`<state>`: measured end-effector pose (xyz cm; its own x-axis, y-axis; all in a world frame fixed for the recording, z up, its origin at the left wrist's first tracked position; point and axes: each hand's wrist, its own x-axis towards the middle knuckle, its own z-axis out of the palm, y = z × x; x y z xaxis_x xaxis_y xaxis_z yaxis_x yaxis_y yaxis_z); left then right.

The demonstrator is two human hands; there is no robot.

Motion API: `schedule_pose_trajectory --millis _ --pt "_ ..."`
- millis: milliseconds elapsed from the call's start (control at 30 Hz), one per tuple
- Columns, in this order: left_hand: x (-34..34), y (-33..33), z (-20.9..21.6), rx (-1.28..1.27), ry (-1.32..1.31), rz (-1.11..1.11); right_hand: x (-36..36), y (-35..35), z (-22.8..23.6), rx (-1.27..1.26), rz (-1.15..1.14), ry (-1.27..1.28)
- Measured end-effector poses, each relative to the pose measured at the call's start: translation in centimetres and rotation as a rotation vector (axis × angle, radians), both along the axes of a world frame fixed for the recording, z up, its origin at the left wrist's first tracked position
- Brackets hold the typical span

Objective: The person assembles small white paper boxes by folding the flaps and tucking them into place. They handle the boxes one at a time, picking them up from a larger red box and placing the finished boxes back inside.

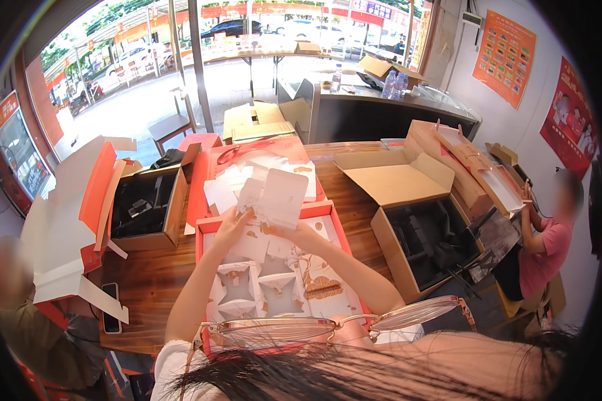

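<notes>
Both hands hold up a white cardboard piece (282, 195) with folded panels, above a red box. My left hand (233, 224) is closed on its lower left side. My right hand (289, 232) grips the lower edge, its fingertips partly hidden by the card. Beneath my forearms is the open red box (322, 209), lined in white with gold print. White folded dividers (274, 269) form several square compartments in its near left part. Beyond it, more white card pieces (222, 192) lie on a red lid (199, 200).
Open brown cartons with black contents stand left (180, 207) and right (391, 247) on the wooden table (354, 230). A phone (112, 307) lies at the table's left edge. One person (548, 247) handles a long box at right; another (43, 327) sits at left.
</notes>
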<state>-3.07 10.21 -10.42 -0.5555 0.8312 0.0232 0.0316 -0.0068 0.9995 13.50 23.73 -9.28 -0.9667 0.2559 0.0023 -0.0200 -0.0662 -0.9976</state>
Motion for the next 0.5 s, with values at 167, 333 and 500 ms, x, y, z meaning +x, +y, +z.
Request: schedule_pose_trajectory --millis 167,333,500 --pt "0.12 0.10 0.59 -0.028 0.016 -0.022 0.37 0.06 0.80 -0.034 -0.058 0.048" --pt "0.30 0.23 0.47 -0.035 0.128 -0.028 0.27 0.28 0.46 -0.040 -0.045 0.081" --pt "0.51 -0.07 0.88 -0.105 0.066 -0.089 0.26 0.57 0.12 -0.060 -0.038 0.057"
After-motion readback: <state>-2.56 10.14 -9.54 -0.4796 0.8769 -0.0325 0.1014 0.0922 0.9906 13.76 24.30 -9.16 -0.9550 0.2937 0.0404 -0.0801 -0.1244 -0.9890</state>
